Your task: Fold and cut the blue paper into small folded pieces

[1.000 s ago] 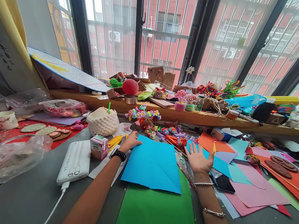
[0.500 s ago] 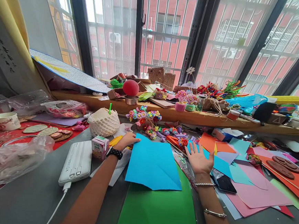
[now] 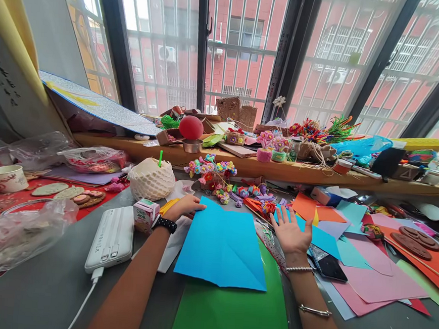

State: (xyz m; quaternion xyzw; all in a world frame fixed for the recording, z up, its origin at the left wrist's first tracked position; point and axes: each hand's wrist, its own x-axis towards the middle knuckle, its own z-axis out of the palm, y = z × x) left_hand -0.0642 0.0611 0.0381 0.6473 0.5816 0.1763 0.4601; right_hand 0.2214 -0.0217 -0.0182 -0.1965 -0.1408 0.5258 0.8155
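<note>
A creased sheet of blue paper (image 3: 222, 246) is in front of me, overlapping the top of a green sheet (image 3: 230, 317). My left hand (image 3: 183, 207), with a dark watch on its wrist, pinches the blue paper at its upper left corner. My right hand (image 3: 292, 231) is turned palm up with fingers spread, holding nothing, to the right of the blue paper. Just behind that hand lies another piece of blue paper (image 3: 325, 239), and a dark phone (image 3: 327, 264) rests near its wrist. White paper (image 3: 173, 244) shows beside my left forearm.
Left of my arm are a white power bank (image 3: 110, 239) with a cable, a small carton (image 3: 145, 214) and a netted coconut (image 3: 152, 179) with a straw. Crocheted flowers (image 3: 211, 169) stand at the back. Coloured papers (image 3: 381, 278) are spread on the right.
The blue sheet's lower edge has come down and toward me, its lower left corner shifting left, so more of the sheet shows. Both hands stay nearly in place.
</note>
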